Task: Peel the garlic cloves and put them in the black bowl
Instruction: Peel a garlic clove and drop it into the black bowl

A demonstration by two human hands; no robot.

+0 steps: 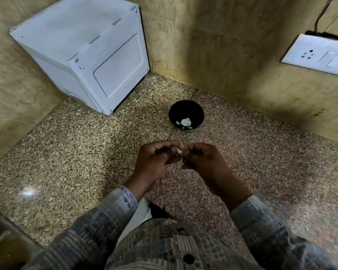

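Observation:
A small pale garlic clove is pinched between the fingertips of both hands, above the speckled stone counter. My left hand curls around it from the left, and my right hand pinches it from the right. Most of the clove is hidden by the fingers. Just beyond the hands stands the black bowl, and white peeled garlic cloves lie at its bottom.
A white box-shaped appliance stands in the back left corner. Beige tiled walls close the counter at the left, back and right. A white switch and socket plate hangs on the right wall.

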